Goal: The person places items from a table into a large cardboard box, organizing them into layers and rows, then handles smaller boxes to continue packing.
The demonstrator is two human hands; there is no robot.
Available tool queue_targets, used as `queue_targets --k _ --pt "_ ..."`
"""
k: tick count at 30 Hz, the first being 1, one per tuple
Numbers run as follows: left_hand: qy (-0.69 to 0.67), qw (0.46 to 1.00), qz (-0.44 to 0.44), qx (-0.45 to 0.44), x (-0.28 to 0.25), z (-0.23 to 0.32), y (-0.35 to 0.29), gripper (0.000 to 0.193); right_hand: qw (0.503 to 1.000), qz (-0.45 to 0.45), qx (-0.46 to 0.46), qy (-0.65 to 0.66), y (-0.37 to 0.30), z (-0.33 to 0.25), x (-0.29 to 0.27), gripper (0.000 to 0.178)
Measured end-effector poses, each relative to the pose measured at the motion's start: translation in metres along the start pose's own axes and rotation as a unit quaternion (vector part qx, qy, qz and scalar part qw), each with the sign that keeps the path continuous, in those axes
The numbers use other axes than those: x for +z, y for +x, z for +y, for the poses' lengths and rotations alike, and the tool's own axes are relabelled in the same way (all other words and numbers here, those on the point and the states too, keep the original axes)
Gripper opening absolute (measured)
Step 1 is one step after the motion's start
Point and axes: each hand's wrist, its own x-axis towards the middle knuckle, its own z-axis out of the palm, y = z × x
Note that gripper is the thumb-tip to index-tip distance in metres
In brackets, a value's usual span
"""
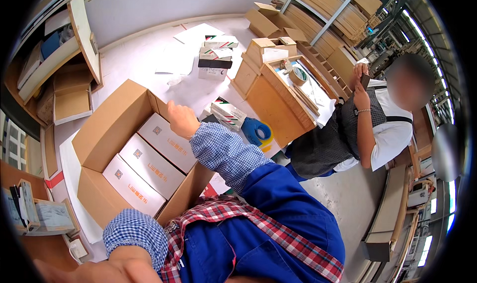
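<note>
An open cardboard carton point(102, 134) stands on the white table in front of me, its flaps raised. Three white boxes point(151, 166) with orange print lie side by side inside it. My right hand point(183, 120) is at the carton's far right edge, fingers curled over the side flap point(158, 104); the fingertips are partly hidden. My left hand point(107, 272) is low in the picture, close to my body and left of my apron. The lower edge cuts it off, so its fingers do not show.
Small white boxes point(214, 59) are stacked farther back, and more point(228, 114) lie beyond my right forearm. A blue tape roll point(257, 131) sits beside a wooden cabinet point(278, 104). A co-worker point(348, 129) stands at the right holding a dark object. Shelving point(74, 49) stands at the left.
</note>
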Motion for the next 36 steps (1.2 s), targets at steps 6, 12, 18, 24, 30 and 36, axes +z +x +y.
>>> queue_targets --k 6,12,18,24,30,36 --pt "0.096 0.987 0.074 -0.101 0.02 0.019 -0.003 0.021 1.0 0.01 0.001 -0.019 -0.002 0.006 0.0 0.016" --pt "0.066 0.998 0.016 -0.001 0.007 0.009 -0.006 0.027 1.0 0.003 -0.007 0.008 0.0 -0.002 0.003 0.02" --pt "0.301 0.949 0.086 -0.045 -0.063 -0.039 0.022 0.04 0.994 0.042 0.064 0.084 0.001 0.011 -0.008 0.022" --pt "0.944 0.236 -0.086 -0.216 -0.184 -0.073 -0.002 0.016 0.768 0.42 0.009 0.484 0.005 0.003 -0.035 0.022" --pt "0.895 0.099 -0.166 -0.403 -0.209 -0.093 -0.025 0.008 0.906 0.318 -0.223 0.168 -0.096 -0.071 -0.08 0.018" --pt "0.934 0.022 -0.144 -0.325 -0.223 -0.097 -0.05 0.008 0.92 0.276 -0.234 0.152 -0.126 -0.098 -0.064 0.02"
